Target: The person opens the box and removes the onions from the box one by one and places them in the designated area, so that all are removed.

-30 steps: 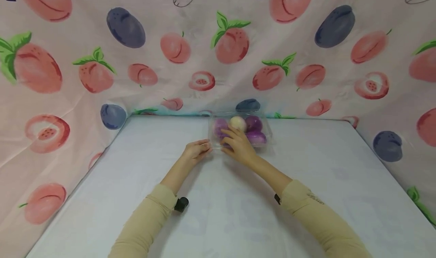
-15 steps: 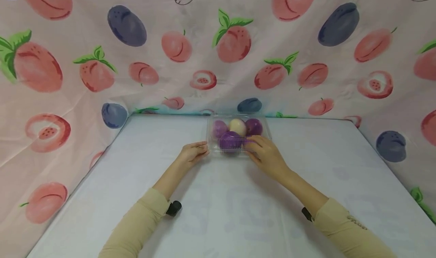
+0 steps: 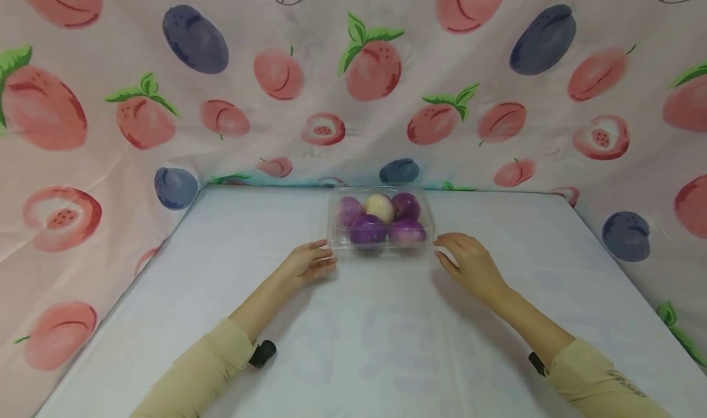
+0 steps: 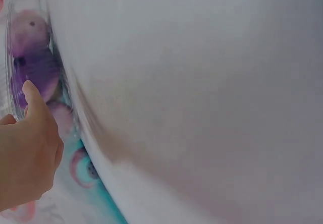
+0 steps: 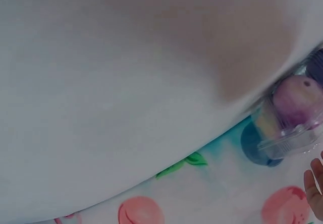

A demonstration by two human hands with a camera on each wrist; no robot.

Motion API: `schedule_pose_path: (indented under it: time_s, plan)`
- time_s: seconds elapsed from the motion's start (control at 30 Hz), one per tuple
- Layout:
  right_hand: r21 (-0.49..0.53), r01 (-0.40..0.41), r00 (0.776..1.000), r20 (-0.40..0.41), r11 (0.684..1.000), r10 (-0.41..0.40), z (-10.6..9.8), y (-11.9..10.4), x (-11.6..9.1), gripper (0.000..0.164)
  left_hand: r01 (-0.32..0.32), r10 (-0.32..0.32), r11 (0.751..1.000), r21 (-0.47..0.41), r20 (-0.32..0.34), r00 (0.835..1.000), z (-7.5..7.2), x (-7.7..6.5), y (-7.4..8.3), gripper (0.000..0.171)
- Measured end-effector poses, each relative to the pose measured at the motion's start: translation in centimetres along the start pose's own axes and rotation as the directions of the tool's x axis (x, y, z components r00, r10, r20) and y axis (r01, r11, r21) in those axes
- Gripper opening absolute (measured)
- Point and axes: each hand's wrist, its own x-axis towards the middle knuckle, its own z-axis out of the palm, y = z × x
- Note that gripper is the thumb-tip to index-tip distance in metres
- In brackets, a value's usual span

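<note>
A clear plastic box (image 3: 378, 248), rectangular, sits at the back middle of the table with its see-through top over several round, onion-like things. The front ones are a deep purple one (image 3: 367, 230) and a purple-white one (image 3: 407, 231); behind them lie a cream one (image 3: 380, 209) and two more purple ones. At the box's front left corner, the left hand (image 3: 304, 263) has loosely extended fingers near or touching the edge. My right hand (image 3: 472, 267) hovers by the front right corner, fingers loosely bent, holding nothing. The right wrist view catches only some fingers (image 5: 315, 181) beside the box.
A white cloth (image 3: 381, 356) covers the table. Behind and at both sides hangs a pink sheet (image 3: 265, 13) printed with peaches and dark plums, close behind the box. Small black wrist cameras (image 3: 262, 353) stick out below the cuffs.
My right hand has slid from the box's front left, along its front edge, to the right corner and off it. My left hand has loosened from the left corner and drawn slightly back.
</note>
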Motion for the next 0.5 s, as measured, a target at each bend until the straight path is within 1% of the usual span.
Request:
schedule_pose_path:
  time_s: [0.07, 0.2, 0.27, 0.33, 0.4, 0.43, 0.5]
  plan:
    - [-0.016, -0.014, 1.000, -0.009, 1.000, 0.014, -0.2, 0.2, -0.2, 0.021, 0.005, -0.005, 1.000, -0.004, 0.017, 1.000, 0.1, -0.6, -0.2, 0.050]
    - [-0.057, -0.034, 0.999, -0.018, 0.998, 0.033, -0.5, 0.5, -0.5, 0.022, 0.024, -0.025, 0.999, 0.034, 0.055, 0.998, 0.4, -1.6, -0.7, 0.049]
    - [-0.071, -0.048, 0.999, 0.000, 0.996, 0.049, -0.6, 0.7, -0.6, 0.022, 0.033, -0.037, 0.998, 0.050, 0.081, 0.996, 0.8, -1.8, -1.1, 0.048]
    - [-0.072, -0.082, 0.995, 0.051, 0.994, 0.086, -0.7, 0.9, -0.6, 0.024, 0.045, -0.051, 0.998, 0.053, 0.109, 0.993, 1.4, -1.8, -1.4, 0.048]
    - [-0.070, -0.143, 0.980, 0.128, 0.987, 0.151, -0.7, 1.1, -0.4, 0.028, 0.052, -0.056, 0.998, 0.037, 0.132, 0.990, 2.2, -1.8, -1.7, 0.048]
    - [-0.064, -0.185, 0.967, 0.167, 0.981, 0.193, -0.8, 1.2, -0.2, 0.030, 0.056, -0.059, 0.998, 0.025, 0.136, 0.989, 2.6, -1.7, -1.8, 0.048]
    - [-0.054, -0.263, 0.933, 0.241, 0.963, 0.268, -0.8, 1.5, 0.1, 0.034, 0.058, -0.057, 0.998, -0.005, 0.135, 0.989, 3.3, -1.6, -1.8, 0.048]
